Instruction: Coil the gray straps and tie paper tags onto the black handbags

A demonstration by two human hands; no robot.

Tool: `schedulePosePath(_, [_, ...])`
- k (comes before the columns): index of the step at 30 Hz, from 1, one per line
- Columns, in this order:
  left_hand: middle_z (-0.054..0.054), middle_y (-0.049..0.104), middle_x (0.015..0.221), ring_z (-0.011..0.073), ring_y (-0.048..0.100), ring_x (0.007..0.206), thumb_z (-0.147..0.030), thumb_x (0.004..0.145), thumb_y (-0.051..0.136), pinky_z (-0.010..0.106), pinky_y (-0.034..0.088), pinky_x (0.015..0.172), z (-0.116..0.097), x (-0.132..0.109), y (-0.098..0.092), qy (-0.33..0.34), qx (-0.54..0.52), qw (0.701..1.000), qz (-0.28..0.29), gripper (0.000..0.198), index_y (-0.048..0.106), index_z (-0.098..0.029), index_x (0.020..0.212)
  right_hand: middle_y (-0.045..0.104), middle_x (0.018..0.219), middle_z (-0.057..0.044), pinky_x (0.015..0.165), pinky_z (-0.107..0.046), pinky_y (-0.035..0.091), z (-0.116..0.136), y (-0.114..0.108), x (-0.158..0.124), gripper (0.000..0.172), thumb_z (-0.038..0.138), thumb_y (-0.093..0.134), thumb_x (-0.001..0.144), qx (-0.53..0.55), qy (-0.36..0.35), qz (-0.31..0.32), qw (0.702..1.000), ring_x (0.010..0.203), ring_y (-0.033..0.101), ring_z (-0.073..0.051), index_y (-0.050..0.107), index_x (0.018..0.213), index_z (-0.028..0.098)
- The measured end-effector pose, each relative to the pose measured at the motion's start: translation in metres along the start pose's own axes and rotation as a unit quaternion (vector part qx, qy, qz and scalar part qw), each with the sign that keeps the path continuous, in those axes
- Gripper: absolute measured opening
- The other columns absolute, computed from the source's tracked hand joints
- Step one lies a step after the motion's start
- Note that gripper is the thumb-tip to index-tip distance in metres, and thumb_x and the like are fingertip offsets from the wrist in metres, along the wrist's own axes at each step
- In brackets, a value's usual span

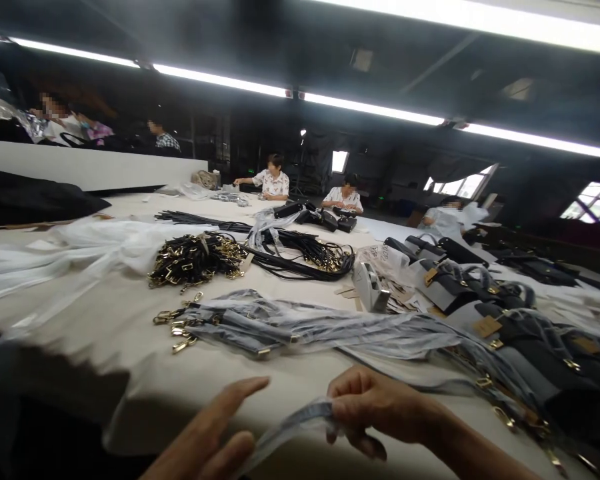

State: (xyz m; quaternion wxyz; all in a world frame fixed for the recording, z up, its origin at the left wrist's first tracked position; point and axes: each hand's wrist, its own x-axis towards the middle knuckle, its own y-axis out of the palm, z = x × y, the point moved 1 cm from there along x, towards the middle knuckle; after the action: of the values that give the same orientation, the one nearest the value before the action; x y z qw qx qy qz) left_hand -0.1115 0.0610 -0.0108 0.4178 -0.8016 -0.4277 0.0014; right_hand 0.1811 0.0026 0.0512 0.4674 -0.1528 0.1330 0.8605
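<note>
Near the table's front edge, my right hand [375,407] pinches a dark strap in a clear plastic sleeve [300,420]. The strap runs down and left, past my left hand [215,427], and out of view at the bottom. My left hand is open, its thumb and fingers apart beside the sleeve; whether it touches the plastic I cannot tell. Just beyond both hands lies a row of plastic-wrapped straps [320,327] with gold clasps [180,333] at the left end.
Behind are a bundle of black straps with gold hardware [200,260] and a second strap bundle [310,250]. A white tape dispenser [370,287] stands mid-table. Black and grey handbags [520,347] crowd the right. White plastic [105,247] lies left. Several people sit farther back.
</note>
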Motion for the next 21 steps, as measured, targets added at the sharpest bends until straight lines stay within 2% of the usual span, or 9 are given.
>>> schedulePosePath(2, [0.001, 0.071, 0.113, 0.0165, 0.067, 0.094, -0.043, 0.095, 0.050, 0.020, 0.053, 0.080, -0.020, 0.012, 0.022, 0.011, -0.077, 0.989, 0.127, 0.037, 0.056, -0.028, 0.129, 0.058, 0.056, 0.001, 0.045, -0.019, 0.038, -0.001, 0.009, -0.011, 0.045, 0.056, 0.064, 0.081, -0.104, 0.016, -0.037, 0.994, 0.044, 0.049, -0.009, 0.070, 0.088, 0.012])
schedulePosePath(4, [-0.002, 0.072, 0.090, 0.0124, 0.065, 0.074, -0.038, 0.097, 0.047, 0.014, 0.047, 0.060, -0.033, 0.029, 0.048, 0.044, -0.103, 0.972, 0.208, 0.024, 0.062, -0.024, 0.110, 0.066, 0.068, -0.003, 0.059, -0.023, 0.044, -0.003, 0.013, -0.023, 0.034, 0.047, 0.058, 0.086, -0.304, 0.021, -0.132, 0.943, 0.059, 0.057, -0.013, 0.070, 0.085, 0.015])
schedulePosePath(6, [-0.005, 0.067, 0.074, 0.0102, 0.057, 0.059, -0.031, 0.097, 0.047, 0.016, 0.037, 0.048, -0.036, 0.042, 0.071, 0.093, -0.062, 0.975, 0.192, 0.016, 0.060, -0.022, 0.094, 0.071, 0.085, -0.009, 0.073, -0.030, 0.046, -0.005, 0.015, -0.033, 0.028, 0.039, 0.055, 0.088, -0.481, 0.023, -0.200, 0.853, 0.076, 0.062, -0.020, 0.072, 0.091, 0.016])
schedulePosePath(7, [-0.005, 0.065, 0.069, 0.0098, 0.054, 0.054, -0.028, 0.097, 0.046, 0.018, 0.032, 0.045, -0.035, 0.047, 0.080, 0.127, -0.025, 0.980, 0.148, 0.015, 0.057, -0.021, 0.090, 0.072, 0.093, -0.011, 0.079, -0.033, 0.045, -0.007, 0.016, -0.036, 0.031, 0.040, 0.057, 0.088, -0.516, 0.029, -0.206, 0.831, 0.083, 0.063, -0.023, 0.071, 0.103, 0.017])
schedulePosePath(8, [-0.005, 0.062, 0.065, 0.0098, 0.050, 0.049, -0.025, 0.097, 0.043, 0.020, 0.029, 0.044, -0.033, 0.050, 0.086, 0.167, 0.015, 0.982, 0.087, 0.016, 0.054, -0.021, 0.087, 0.073, 0.098, -0.012, 0.081, -0.034, 0.045, -0.009, 0.016, -0.038, 0.039, 0.043, 0.058, 0.087, -0.508, 0.038, -0.202, 0.836, 0.086, 0.063, -0.024, 0.067, 0.116, 0.018])
schedulePosePath(10, [-0.004, 0.056, 0.060, 0.0109, 0.045, 0.044, -0.024, 0.099, 0.037, 0.025, 0.023, 0.043, -0.029, 0.052, 0.091, 0.246, 0.086, 0.965, -0.034, 0.021, 0.051, -0.021, 0.084, 0.073, 0.099, -0.010, 0.079, -0.030, 0.046, -0.012, 0.016, -0.037, 0.057, 0.057, 0.053, 0.090, -0.396, 0.043, -0.195, 0.896, 0.083, 0.063, -0.021, 0.057, 0.134, 0.021])
schedulePosePath(12, [-0.003, 0.053, 0.059, 0.0128, 0.045, 0.044, -0.023, 0.100, 0.034, 0.027, 0.024, 0.044, -0.028, 0.051, 0.086, 0.296, 0.131, 0.938, -0.122, 0.020, 0.052, -0.020, 0.090, 0.070, 0.078, -0.006, 0.063, -0.024, 0.044, -0.015, 0.017, -0.031, 0.069, 0.070, 0.036, 0.092, -0.232, 0.050, -0.186, 0.953, 0.061, 0.057, -0.014, 0.061, 0.130, 0.018])
schedulePosePath(16, [-0.002, 0.055, 0.063, 0.0147, 0.052, 0.049, -0.014, 0.098, 0.038, 0.028, 0.032, 0.048, -0.031, 0.052, 0.070, 0.288, 0.156, 0.930, -0.167, 0.016, 0.053, -0.017, 0.100, 0.031, 0.036, 0.010, 0.040, -0.018, 0.022, -0.015, 0.026, -0.015, 0.080, 0.078, 0.036, 0.088, 0.034, 0.047, -0.119, 0.991, 0.033, 0.022, -0.005, 0.068, 0.112, 0.008])
schedulePosePath(21, [-0.003, 0.056, 0.061, 0.0119, 0.054, 0.048, -0.013, 0.099, 0.040, 0.023, 0.038, 0.050, -0.030, 0.050, 0.067, 0.257, 0.061, 0.943, -0.203, 0.015, 0.054, -0.017, 0.096, 0.025, 0.034, 0.012, 0.038, -0.017, 0.018, -0.006, 0.034, -0.015, 0.074, 0.076, 0.047, 0.086, 0.107, 0.001, -0.116, 0.987, 0.034, 0.018, -0.005, 0.069, 0.111, 0.009])
